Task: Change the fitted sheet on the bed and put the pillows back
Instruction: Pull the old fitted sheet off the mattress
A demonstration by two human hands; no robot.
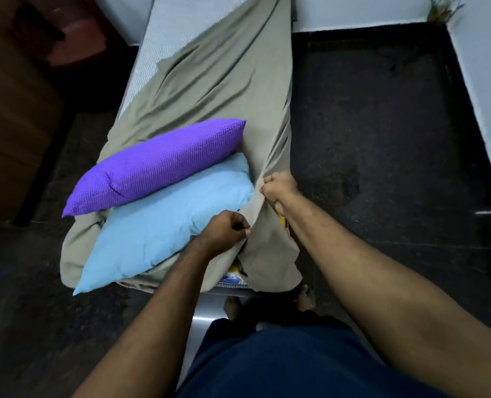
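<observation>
A khaki fitted sheet [209,81] lies rumpled along a narrow bed, drawn taut toward the near right corner. The grey patterned mattress [158,33] shows bare at the far left. A purple dotted pillow [158,165] rests on a light blue pillow [163,225] at the near end of the bed. My left hand [227,228] pinches a fold of the sheet just right of the blue pillow. My right hand [278,186] grips the sheet's bunched edge a little farther up the bed's right side. A bit of colourful fabric [234,274] peeks out under the sheet's near corner.
Dark stone floor [382,139] surrounds the bed on both sides. A brown wooden cabinet [11,110] stands at the left. White walls run along the back and right. My bare feet [306,297] stand at the foot of the bed.
</observation>
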